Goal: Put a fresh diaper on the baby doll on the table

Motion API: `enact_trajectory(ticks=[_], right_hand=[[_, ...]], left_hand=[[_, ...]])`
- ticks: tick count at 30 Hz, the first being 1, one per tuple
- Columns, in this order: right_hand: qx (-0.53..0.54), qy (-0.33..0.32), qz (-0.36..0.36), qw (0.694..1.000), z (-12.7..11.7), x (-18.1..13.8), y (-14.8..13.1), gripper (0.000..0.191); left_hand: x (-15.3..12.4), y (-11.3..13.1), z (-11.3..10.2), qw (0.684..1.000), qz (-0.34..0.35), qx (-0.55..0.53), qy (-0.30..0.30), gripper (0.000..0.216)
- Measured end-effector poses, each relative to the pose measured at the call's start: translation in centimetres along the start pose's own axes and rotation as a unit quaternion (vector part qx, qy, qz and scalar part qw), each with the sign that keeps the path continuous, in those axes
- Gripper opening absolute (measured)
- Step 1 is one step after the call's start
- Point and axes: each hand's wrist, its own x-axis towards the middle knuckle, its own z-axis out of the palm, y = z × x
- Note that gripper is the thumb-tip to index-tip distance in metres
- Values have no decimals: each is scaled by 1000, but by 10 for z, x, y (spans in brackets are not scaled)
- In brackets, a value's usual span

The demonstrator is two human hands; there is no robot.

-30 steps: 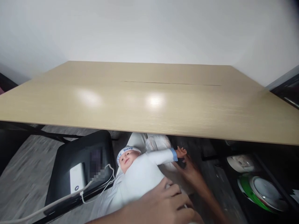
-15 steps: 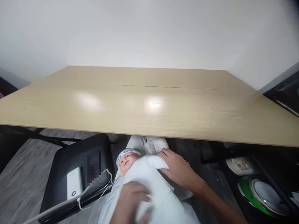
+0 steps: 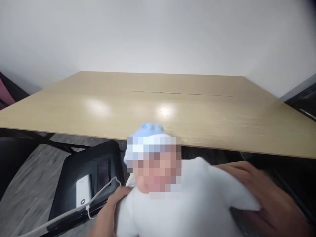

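Note:
A baby doll (image 3: 177,210) in a white short-sleeved top is raised upright close in front of me. It wears a light blue cap (image 3: 149,130) with a white band. Pixel blocks cover its head area. My left hand (image 3: 108,209) is closed around the doll's side, below its head, at the left. On the opposite side my right hand (image 3: 261,194) grips the doll behind its sleeve, slightly blurred. The doll's own body hides most fingers of both hands. Its lower part runs out of the frame.
A light wood table (image 3: 197,121) spans the view beyond the doll, against a pale wall (image 3: 158,36). At the left, a black chair seat (image 3: 71,174) carries a white power bank (image 3: 83,191) with a white cable (image 3: 59,217). Grey flooring shows beneath.
The doll was lying on my lap; now it is lifted upright toward the camera, covering part of the table's edge. Both hands have moved to its sides.

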Motion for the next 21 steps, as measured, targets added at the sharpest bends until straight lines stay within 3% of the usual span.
enact_trajectory(ticks=[2,5,8,12,16,21], right_hand=[[-43,64,7,997,-20,4,6,39],[-89,110,22,990,-24,40,20,33],[-112,129,24,985,-6,97,47,33],[-107,142,16,984,24,164,91,30],[-111,134,-1,985,47,211,125,31],[-145,113,4,983,66,253,157,38]], left_hand=[[42,21,-8,997,73,-5,-26,69],[123,50,-13,989,143,-3,-42,60],[207,62,-13,982,180,4,-56,60],[296,50,-9,983,161,4,-87,66],[356,31,-6,984,141,21,-109,68],[403,19,-6,979,124,141,-85,60]])
